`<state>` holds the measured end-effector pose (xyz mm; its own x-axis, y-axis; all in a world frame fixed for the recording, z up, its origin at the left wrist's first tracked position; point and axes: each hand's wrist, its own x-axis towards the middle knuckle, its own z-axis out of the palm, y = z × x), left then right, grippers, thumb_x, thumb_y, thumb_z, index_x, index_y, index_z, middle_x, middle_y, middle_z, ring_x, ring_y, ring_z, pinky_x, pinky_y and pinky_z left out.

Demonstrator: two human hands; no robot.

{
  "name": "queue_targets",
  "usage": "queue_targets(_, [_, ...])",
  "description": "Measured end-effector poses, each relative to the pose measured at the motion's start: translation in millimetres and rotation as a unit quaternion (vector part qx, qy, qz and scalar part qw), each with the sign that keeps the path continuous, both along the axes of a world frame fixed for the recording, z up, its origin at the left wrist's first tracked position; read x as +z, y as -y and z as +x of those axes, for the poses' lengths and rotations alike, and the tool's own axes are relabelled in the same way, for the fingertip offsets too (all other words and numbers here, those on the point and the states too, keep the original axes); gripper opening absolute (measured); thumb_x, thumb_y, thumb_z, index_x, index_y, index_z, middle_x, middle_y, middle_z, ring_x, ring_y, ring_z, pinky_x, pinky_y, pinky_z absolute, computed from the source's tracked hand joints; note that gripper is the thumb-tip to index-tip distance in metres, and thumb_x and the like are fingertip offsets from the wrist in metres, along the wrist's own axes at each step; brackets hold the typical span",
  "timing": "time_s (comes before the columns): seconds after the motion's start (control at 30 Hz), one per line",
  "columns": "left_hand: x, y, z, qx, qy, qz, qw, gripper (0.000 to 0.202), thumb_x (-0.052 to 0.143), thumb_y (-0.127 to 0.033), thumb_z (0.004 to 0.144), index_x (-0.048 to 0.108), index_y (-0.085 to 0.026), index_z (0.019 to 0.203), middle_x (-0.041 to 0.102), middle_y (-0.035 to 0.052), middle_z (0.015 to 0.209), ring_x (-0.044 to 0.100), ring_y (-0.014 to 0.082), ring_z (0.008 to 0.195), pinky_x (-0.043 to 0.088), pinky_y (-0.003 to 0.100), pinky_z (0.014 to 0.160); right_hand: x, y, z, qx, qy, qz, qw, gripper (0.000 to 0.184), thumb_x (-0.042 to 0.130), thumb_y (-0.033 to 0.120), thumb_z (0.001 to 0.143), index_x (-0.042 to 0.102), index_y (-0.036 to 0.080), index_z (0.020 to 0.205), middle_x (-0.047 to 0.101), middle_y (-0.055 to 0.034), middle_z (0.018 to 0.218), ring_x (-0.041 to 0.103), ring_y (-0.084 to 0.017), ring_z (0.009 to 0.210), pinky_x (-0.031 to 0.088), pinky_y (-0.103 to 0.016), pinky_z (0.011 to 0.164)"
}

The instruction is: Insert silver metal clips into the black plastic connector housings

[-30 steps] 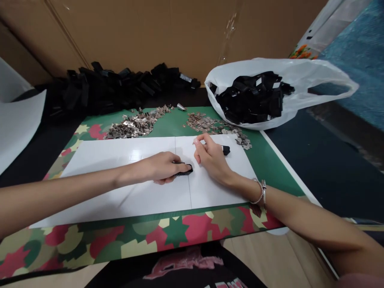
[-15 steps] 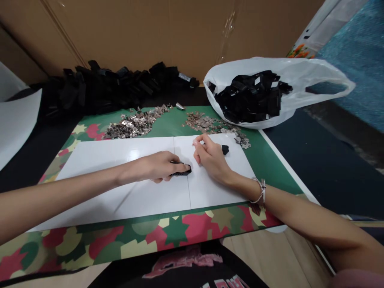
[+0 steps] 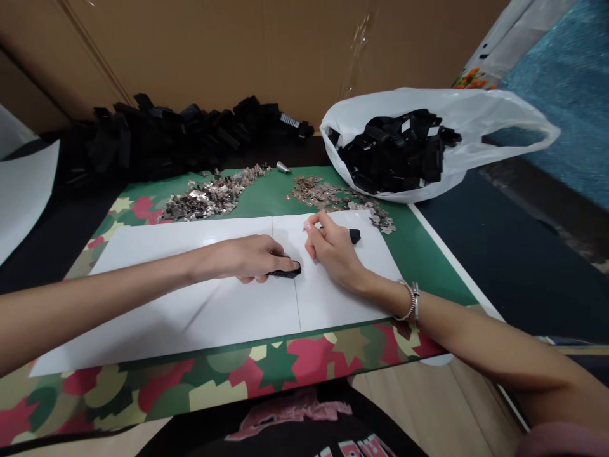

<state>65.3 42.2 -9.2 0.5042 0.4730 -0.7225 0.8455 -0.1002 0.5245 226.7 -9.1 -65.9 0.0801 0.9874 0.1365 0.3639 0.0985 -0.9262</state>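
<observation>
Black plastic piece [image 3: 287, 273] clamped in left hand [image 3: 259, 257], over white sheet [image 3: 247, 320] near its centre line. Right hand [image 3: 333, 246] apart from left, fingers curled, can't tell if pinching anything; second black piece [image 3: 355, 236] partly hidden behind it. Beyond: two metal-bit piles [image 3: 209, 198], white bag [image 3: 469, 117] holding black parts [image 3: 399, 152], black heap [image 3: 166, 136] at bench [image 3: 304, 152] back.

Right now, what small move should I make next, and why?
Probably bring your right hand to the elongated black plastic-looking piece: your left hand holds it over the smooth white sheet, and the right hand is curled close by.
</observation>
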Motion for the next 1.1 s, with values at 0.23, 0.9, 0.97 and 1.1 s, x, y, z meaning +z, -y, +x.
queue_targets(0.23, [2.4,-0.4,1.8,-0.011,-0.014,0.009,1.000,0.042,0.051,-0.061,0.075,0.049,-0.020,0.067,0.041,-0.0041,0.048,0.032,0.0069,0.037,0.025,0.018,0.036,-0.1,0.2,0.1,-0.002,0.002,-0.004,1.000,0.014,0.040,0.026,0.089,0.041,0.020,0.076,0.040,0.0090,0.043,0.037,-0.007,0.039,0.030,-0.018,0.042])
queue_targets(0.9, [5.6,-8.5,-13.8,0.117,0.128,-0.190,0.966,0.033,0.058,-0.050,0.078,0.049,-0.020,0.068,0.017,-0.0083,0.048,0.008,0.0063,0.041,0.003,0.020,0.036,5.8,6.8,8.0,0.165,0.094,0.155,0.970,0.049,0.046,0.063,0.080,0.043,0.018,0.099,0.050,0.0013,0.073,0.040,-0.007,0.050,0.035,-0.020,0.049])
queue_targets(0.97, [4.3,-7.6,-16.3,0.120,0.144,-0.190,0.964,0.030,0.061,-0.048,0.076,0.050,-0.020,0.069,0.018,-0.0080,0.049,0.008,0.0063,0.042,0.002,0.020,0.036,4.0,7.3,8.1,0.185,0.149,0.175,0.956,0.059,0.051,0.069,0.072,0.045,0.017,0.100,0.052,-0.0002,0.077,0.042,-0.007,0.052,0.036,-0.021,0.049])
queue_targets(1.1, [0.7,-1.9,-17.5,0.123,0.142,-0.168,0.968,0.027,0.065,-0.044,0.072,0.053,-0.019,0.069,0.021,-0.0073,0.051,0.012,0.0060,0.042,0.007,0.019,0.036,-0.7,8.8,4.4,0.215,0.236,0.205,0.925,0.061,0.061,0.065,0.067,0.049,0.014,0.098,0.058,-0.0038,0.079,0.050,-0.011,0.059,0.038,-0.023,0.053])
